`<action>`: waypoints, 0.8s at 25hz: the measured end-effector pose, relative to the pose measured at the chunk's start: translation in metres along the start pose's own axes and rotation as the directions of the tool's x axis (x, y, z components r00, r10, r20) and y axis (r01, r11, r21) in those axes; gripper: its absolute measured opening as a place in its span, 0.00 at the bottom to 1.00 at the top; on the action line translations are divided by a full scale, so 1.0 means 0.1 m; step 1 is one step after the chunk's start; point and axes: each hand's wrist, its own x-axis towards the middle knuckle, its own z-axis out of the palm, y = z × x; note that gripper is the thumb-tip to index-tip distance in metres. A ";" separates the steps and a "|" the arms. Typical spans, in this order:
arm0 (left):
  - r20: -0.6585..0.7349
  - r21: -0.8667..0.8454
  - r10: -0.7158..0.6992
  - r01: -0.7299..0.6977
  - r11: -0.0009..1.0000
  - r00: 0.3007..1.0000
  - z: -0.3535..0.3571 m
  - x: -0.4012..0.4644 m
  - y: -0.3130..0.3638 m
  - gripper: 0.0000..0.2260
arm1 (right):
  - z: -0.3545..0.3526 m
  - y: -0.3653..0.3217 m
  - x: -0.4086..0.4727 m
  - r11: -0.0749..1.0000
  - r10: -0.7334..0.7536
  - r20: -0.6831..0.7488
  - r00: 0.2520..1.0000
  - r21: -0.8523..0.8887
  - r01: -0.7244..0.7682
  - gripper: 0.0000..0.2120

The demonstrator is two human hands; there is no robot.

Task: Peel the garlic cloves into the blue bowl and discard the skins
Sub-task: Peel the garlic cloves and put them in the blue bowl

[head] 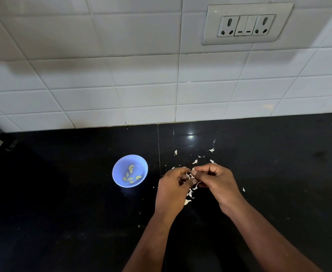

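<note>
A: Progress check first. Small round light-blue plastic bowl [130, 171] is sitting on the glossy black stone table [63, 203], left of the hands, and it is holding a handful of peeled pale-yellow garlic cloves [130, 174]. So part of the job is looking done.

B: Hands?

A: Both are working together, just right of the bowl and above the table. Left hand [173, 185] and right hand [218, 179] are meeting at the fingertips, fingers [195, 172] curling inward and pinching a small whitish garlic piece [191, 176] between them. Clove or only skin, I am not managing to tell; it is mostly hidden.

B: Skins?

A: Thin white papery garlic skins [189, 194] are lying scattered on the table under and beyond the hands, some reaching toward the white tiled wall [122, 75]. None are being gathered, and no bin is showing.

B: Remaining work?

A: My judgement: the current clove is needing to be finished and dropped in the bowl, then the skins are needing collecting and discarding. I am not seeing any unpeeled cloves waiting elsewhere, though the hands may be hiding some.
</note>
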 end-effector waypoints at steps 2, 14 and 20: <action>0.012 -0.112 -0.014 0.015 0.994 1.000 0.03 -0.03 0.03 0.07 | 0.00 0.00 -0.01 1.000 -0.011 0.006 1.000 0.007 0.011 0.04; -0.015 -0.179 0.045 -0.047 0.983 0.999 0.04 0.00 0.09 0.09 | 0.06 0.05 0.04 0.925 0.187 0.101 0.977 0.317 -0.210 0.08; 0.006 -0.124 0.079 -0.078 0.989 0.997 0.08 0.02 0.00 0.08 | 0.06 0.08 0.10 0.822 0.392 0.154 0.907 0.383 -0.421 0.10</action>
